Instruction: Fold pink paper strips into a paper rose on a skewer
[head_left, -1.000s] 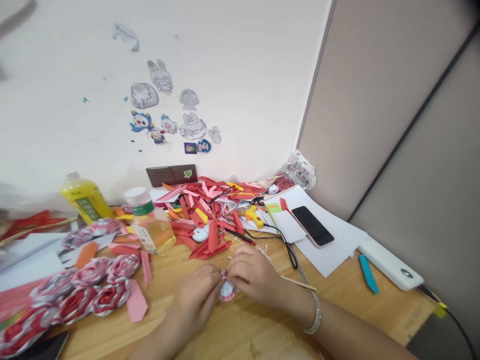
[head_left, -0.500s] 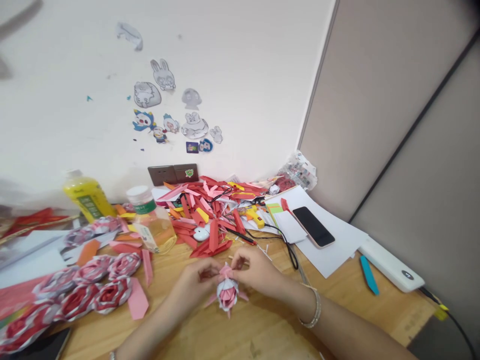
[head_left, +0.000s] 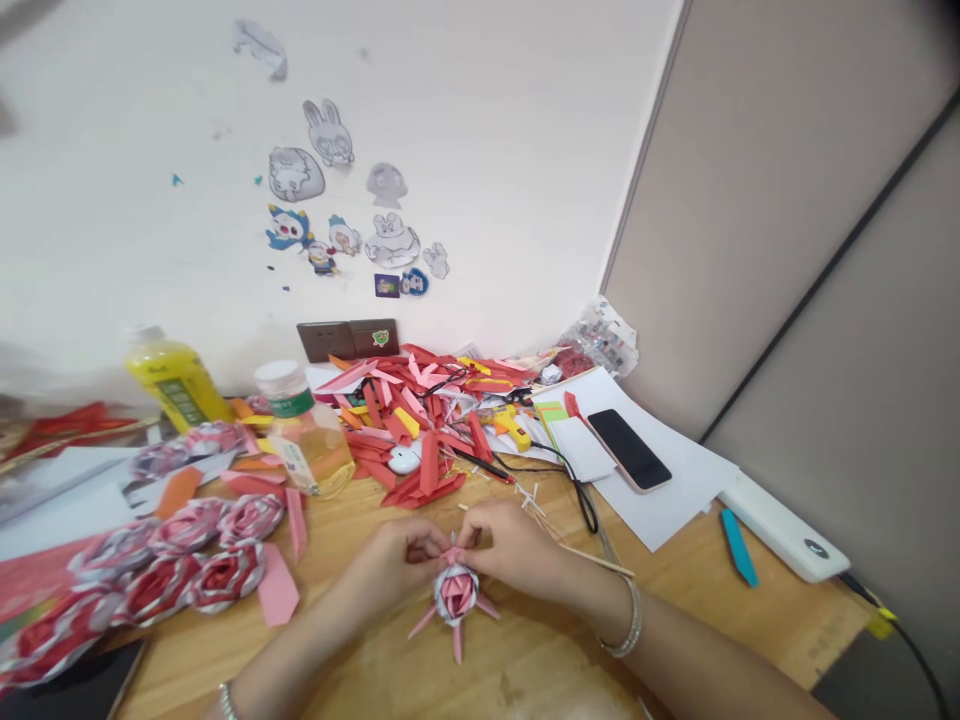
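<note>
Paper flower (head_left: 457, 596), pink with a white-edged ring, sat at six o'clock in the view, its face toward the camera, pink points sticking out at four, six and eight! And both hands were on it: the left hand (head_left: 401, 555), at ten o'clock of it, was pinched narrow on its pink top tip; the right hand (head_left: 514, 545), at two, had thumb and finger close on that same tip. Whether the flower touched the table (head_left: 540, 670) beneath, one couldn't tell.

Now round the flower's clock: nine o'clock, a cluster of red, pink and white paper roses (head_left: 225, 578)! Ten, a clear bottle (head_left: 322, 447) with a white cap, a yellow bottle (head_left: 180, 388) beyond it. Twelve, a big heap of folded red paper (head_left: 429, 463). One, a yellow glue gun (head_left: 513, 428). Two, a phone (head_left: 628, 450), screen dark, on a white sheet (head_left: 697, 487). Three, a blue strip (head_left: 739, 548)!
</note>
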